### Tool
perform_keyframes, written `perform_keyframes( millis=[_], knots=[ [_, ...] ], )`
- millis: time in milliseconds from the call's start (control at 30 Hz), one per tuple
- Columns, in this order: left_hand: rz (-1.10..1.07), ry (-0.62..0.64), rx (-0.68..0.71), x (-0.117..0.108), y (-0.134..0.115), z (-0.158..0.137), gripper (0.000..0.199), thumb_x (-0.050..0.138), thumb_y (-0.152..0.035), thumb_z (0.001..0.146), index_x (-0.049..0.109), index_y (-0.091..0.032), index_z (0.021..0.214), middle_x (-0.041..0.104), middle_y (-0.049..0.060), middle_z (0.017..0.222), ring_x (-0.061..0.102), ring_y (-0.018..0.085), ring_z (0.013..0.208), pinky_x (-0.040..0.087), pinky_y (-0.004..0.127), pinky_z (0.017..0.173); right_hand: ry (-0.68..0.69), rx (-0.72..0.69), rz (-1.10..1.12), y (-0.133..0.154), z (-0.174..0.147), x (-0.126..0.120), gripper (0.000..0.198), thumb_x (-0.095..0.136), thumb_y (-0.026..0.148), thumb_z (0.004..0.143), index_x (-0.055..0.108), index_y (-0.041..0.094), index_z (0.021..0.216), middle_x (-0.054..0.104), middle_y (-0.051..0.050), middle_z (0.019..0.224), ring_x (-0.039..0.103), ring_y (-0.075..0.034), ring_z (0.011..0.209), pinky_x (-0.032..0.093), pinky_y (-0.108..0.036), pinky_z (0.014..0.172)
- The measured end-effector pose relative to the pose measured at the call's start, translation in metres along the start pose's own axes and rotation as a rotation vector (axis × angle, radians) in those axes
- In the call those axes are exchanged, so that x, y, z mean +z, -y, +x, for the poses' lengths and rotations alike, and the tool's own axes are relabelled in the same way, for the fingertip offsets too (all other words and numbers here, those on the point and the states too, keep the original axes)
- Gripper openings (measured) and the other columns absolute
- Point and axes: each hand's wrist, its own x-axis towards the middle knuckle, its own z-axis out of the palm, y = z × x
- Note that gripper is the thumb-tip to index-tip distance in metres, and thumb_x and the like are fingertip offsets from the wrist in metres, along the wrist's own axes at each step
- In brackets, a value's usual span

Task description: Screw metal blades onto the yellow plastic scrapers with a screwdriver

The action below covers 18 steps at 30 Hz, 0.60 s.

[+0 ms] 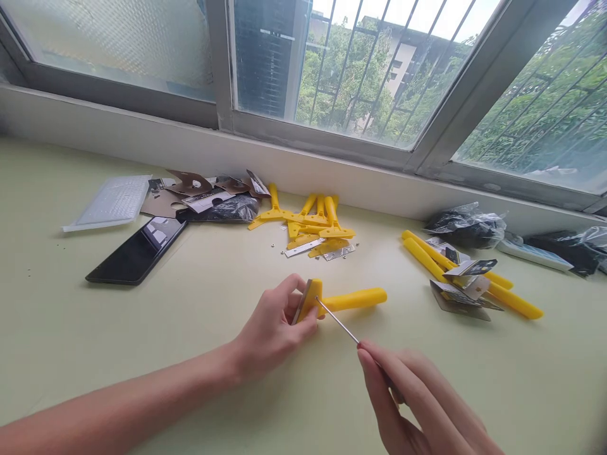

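My left hand [279, 319] grips the head of a yellow scraper [355, 299], with a metal blade [300, 306] along its left edge and its handle pointing right. In my right hand [412, 392] is a thin screwdriver [339, 320], held between thumb and fingers. Its tip touches the scraper head near a screw spot; the screwdriver's handle is mostly hidden by my fingers. Beyond my hands lies a pile of yellow scraper parts [327, 218], with a loose blade [303, 247] and several small screws or nuts around it.
A black phone [137, 251], a bubble-wrap pouch [109, 201] and torn cardboard packaging [190, 189] lie at the left. Packaged yellow scrapers [516, 300] are at the right, near black plastic-wrapped bundles [467, 226]. A window ledge [284, 161] bounds the table's far side.
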Motion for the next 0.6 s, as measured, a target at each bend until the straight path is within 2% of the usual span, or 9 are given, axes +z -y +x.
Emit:
perform_keyframes(
  millis=[200, 367, 467, 600],
  knots=[
    [0.021, -0.012, 0.017, 0.000, -0.001, -0.001, 0.029, 0.068, -0.044, 0.091, 0.049, -0.022, 0.090, 0.066, 0.001, 0.074, 0.061, 0.015, 0.066, 0.049, 0.025, 0.058, 0.036, -0.011, -0.037, -0.002, 0.000, -0.002, 0.024, 0.072, 0.005, 0.091, 0.066, 0.020, 0.108, 0.071, 0.002, 0.070, 0.060, -0.010, 0.052, 0.047, -0.027, 0.059],
    [0.185, -0.090, 0.097, -0.004, 0.001, 0.003, 0.021, 0.064, -0.037, 0.094, 0.051, -0.022, 0.091, 0.063, -0.002, 0.073, 0.057, 0.013, 0.065, 0.042, 0.023, 0.058, 0.151, -0.103, 0.017, -0.012, 0.001, 0.004, 0.018, 0.066, 0.007, 0.096, 0.064, 0.011, 0.113, 0.069, -0.005, 0.080, 0.063, -0.013, 0.065, 0.047, -0.028, 0.064],
    [0.295, -0.104, 0.155, -0.007, 0.002, 0.006, 0.014, 0.060, -0.032, 0.095, 0.051, -0.021, 0.092, 0.061, -0.003, 0.074, 0.051, 0.011, 0.063, 0.038, 0.023, 0.058, 0.177, -0.117, -0.018, -0.013, 0.003, 0.013, 0.012, 0.056, 0.008, 0.100, 0.065, 0.008, 0.108, 0.063, -0.006, 0.075, 0.062, -0.016, 0.067, 0.045, -0.030, 0.066],
    [0.342, -0.113, 0.186, -0.010, 0.002, 0.008, 0.012, 0.059, -0.030, 0.094, 0.051, -0.022, 0.093, 0.059, -0.003, 0.074, 0.049, 0.011, 0.064, 0.036, 0.023, 0.058, 0.175, -0.043, -0.028, -0.011, 0.006, 0.023, 0.021, 0.051, 0.015, 0.103, 0.063, 0.016, 0.086, 0.052, 0.000, 0.065, 0.050, -0.014, 0.056, 0.038, -0.029, 0.057]
  ],
)
